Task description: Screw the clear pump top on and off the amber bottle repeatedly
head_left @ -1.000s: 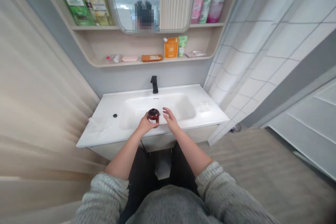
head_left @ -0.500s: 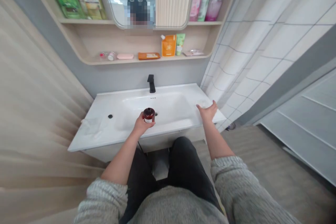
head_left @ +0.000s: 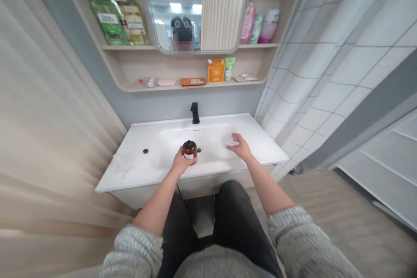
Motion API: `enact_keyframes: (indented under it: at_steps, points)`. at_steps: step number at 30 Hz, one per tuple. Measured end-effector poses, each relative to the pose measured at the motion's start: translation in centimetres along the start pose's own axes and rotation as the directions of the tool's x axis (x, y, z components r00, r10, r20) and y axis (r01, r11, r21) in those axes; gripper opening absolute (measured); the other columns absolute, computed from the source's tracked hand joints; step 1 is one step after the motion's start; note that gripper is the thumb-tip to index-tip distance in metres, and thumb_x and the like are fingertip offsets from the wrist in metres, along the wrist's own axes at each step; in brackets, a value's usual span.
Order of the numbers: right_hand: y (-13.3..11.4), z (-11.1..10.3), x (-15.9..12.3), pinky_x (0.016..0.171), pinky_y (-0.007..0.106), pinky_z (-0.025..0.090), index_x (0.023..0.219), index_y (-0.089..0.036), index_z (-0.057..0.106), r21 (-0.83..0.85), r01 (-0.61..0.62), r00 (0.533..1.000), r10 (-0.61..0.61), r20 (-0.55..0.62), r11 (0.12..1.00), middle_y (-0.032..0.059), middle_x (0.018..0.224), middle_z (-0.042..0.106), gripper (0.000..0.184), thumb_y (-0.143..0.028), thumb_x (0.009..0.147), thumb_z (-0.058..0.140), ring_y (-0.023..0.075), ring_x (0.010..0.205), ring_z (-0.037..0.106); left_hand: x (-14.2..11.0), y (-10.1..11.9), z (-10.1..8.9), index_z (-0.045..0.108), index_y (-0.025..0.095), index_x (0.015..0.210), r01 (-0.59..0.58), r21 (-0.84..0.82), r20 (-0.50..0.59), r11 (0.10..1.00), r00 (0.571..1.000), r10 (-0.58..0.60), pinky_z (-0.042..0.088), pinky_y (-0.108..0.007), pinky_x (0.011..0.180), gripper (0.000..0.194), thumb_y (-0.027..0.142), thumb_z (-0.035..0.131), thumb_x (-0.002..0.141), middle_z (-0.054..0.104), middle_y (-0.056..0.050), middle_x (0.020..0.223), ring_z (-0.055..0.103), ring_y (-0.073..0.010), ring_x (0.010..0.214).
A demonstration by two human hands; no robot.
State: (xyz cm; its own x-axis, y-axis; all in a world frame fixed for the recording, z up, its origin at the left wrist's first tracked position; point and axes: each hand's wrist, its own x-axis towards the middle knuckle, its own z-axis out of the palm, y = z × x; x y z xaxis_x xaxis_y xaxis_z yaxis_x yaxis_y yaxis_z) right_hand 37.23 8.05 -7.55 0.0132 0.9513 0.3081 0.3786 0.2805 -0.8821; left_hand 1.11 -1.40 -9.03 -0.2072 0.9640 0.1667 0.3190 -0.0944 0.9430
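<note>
My left hand [head_left: 183,163] is wrapped round a brown bottle [head_left: 189,149] with a white label and a short dark neck. It keeps the bottle upright over the front of the white sink basin [head_left: 215,132]. To the right, over the basin's right side, my right hand [head_left: 240,145] grips a small clear, see-through object [head_left: 230,140]. Its exact kind is too faint to make out. Between the two hands lies a gap, with the dark drain [head_left: 199,150] near the bottle.
A black faucet [head_left: 194,113] stands behind the basin. Whitish translucent material [head_left: 124,161] lies on the left counter. Above, a shelf holds an orange pouch [head_left: 216,71], a green tube [head_left: 229,68] and an orange packet [head_left: 193,81]. A curtain [head_left: 65,117] hangs at left.
My right hand has moved left from the right counter to over the basin, lifting the clear object. My left hand still holds the bottle. The view has tilted up slightly.
</note>
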Motion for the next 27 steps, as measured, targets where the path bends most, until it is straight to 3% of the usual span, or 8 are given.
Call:
enact_keyframes:
  at_steps: [3,5,9,13,17,22,27]
  points:
    - [-2.6,6.0,-1.4,0.092,0.046,0.063,0.135,-0.029,0.064,0.148,0.005,0.982,-0.033,0.186,0.989,0.0109,0.136,0.071,0.082,-0.044,0.06,0.096,0.0301,0.117,0.068,0.1,-0.1,0.0,0.072,0.022,0.122,0.02,0.02,-0.031,1.0,0.999,-0.019,0.064,-0.044,0.1,0.066,0.031,0.099,0.063,0.084,-0.008,0.115,0.08,-0.028,0.105]
    - [-3.7,9.6,-2.3,0.095,0.046,0.064,0.139,-0.03,0.059,0.251,-0.064,0.965,-0.003,0.261,0.966,0.0092,0.133,0.069,0.09,-0.04,0.058,0.096,0.0282,0.116,0.067,0.1,-0.3,0.1,0.072,0.022,0.124,0.026,0.034,-0.055,0.999,0.998,-0.024,0.064,-0.044,0.101,0.068,0.032,0.099,0.063,0.084,-0.008,0.115,0.08,-0.0278,0.104]
    - [-4.3,13.6,-3.5,0.103,0.049,0.062,0.128,-0.029,0.059,0.347,-0.187,0.945,0.072,0.319,0.919,0.0063,0.128,0.068,0.085,-0.038,0.053,0.097,0.0273,0.116,0.066,0.5,-0.4,-0.3,0.071,0.022,0.127,0.003,0.045,-0.118,0.999,0.993,0.002,0.063,-0.043,0.104,0.067,0.033,0.098,0.066,0.083,-0.008,0.119,0.08,-0.0277,0.11]
    - [-4.0,13.6,-3.9,0.104,0.048,0.061,0.123,-0.028,0.065,0.339,-0.16,0.925,0.021,0.378,0.927,0.0046,0.127,0.07,0.077,-0.036,0.054,0.098,0.0273,0.117,0.066,1.3,-0.2,-1.8,0.07,0.021,0.122,-0.013,0.107,-0.118,0.994,0.993,0.026,0.061,-0.044,0.107,0.063,0.029,0.097,0.065,0.082,-0.009,0.118,0.079,-0.0286,0.111]
    - [-4.0,13.1,-3.9,0.104,0.046,0.061,0.136,-0.03,0.069,0.335,-0.127,0.914,-0.02,0.404,0.933,0.0058,0.131,0.071,0.086,-0.036,0.057,0.101,0.0275,0.12,0.067,2.1,-0.2,-3.1,0.069,0.022,0.121,-0.025,0.152,-0.082,0.988,0.996,0.038,0.06,-0.044,0.107,0.064,0.026,0.097,0.063,0.082,-0.008,0.115,0.079,-0.029,0.11]
    - [-3.6,13.5,-3.7,0.106,0.047,0.06,0.151,-0.032,0.065,0.313,-0.096,0.917,-0.038,0.397,0.945,0.0077,0.134,0.071,0.102,-0.036,0.057,0.102,0.0291,0.124,0.068,2.4,-0.6,-3.3,0.067,0.023,0.122,-0.037,0.203,-0.059,0.978,0.997,0.05,0.06,-0.044,0.105,0.063,0.028,0.097,0.066,0.082,-0.008,0.116,0.079,-0.0299,0.109]
    - [-3.2,13.8,-3.7,0.105,0.048,0.061,0.142,-0.031,0.065,0.245,-0.097,0.947,0.013,0.321,0.965,0.0082,0.134,0.071,0.093,-0.037,0.056,0.101,0.0293,0.123,0.067,2.2,-1.1,-3.0,0.068,0.022,0.129,-0.149,0.241,-0.022,0.959,0.987,0.159,0.059,-0.044,0.108,0.065,0.025,0.093,0.069,0.081,-0.01,0.126,0.078,-0.0307,0.115]
